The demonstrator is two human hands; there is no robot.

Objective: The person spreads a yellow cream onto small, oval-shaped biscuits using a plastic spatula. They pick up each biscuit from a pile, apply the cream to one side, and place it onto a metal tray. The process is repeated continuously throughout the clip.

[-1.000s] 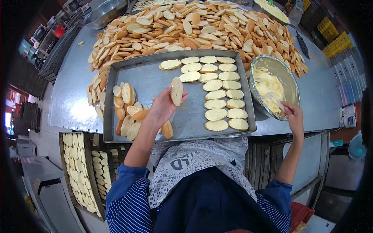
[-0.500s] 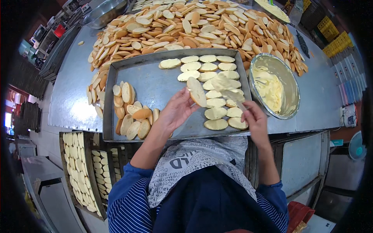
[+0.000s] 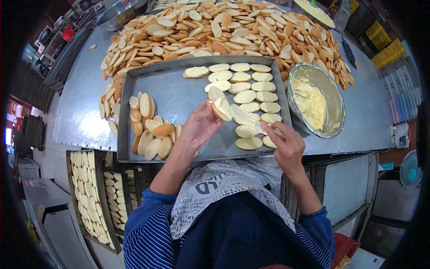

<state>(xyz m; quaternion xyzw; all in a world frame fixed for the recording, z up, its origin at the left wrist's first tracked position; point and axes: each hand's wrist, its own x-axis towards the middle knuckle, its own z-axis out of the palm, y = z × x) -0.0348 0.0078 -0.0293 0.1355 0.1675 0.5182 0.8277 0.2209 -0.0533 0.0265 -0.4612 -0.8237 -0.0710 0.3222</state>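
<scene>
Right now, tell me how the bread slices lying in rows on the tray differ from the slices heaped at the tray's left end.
The rowed slices lie flat, side by side, with a pale yellow coat on top; the heaped slices lean and overlap, showing bare, browner crust. The rows fill the right half of the tray; the heap sits at its left end. Both are oval bread slices on the same metal tray.

I am in a big bakery kitchen, a place where lots of bread is made at once. A huge heap of bread slices [image 3: 224,31] covers the long metal table [image 3: 80,103] in front of me. A big metal baking tray [image 3: 179,98] sits on it, next to a metal bowl of yellow spread [image 3: 313,101]. Down by my side, a rack holds more trays of slices [image 3: 87,197]. Yellow crates [image 3: 387,49] are stacked at the far edge.
</scene>
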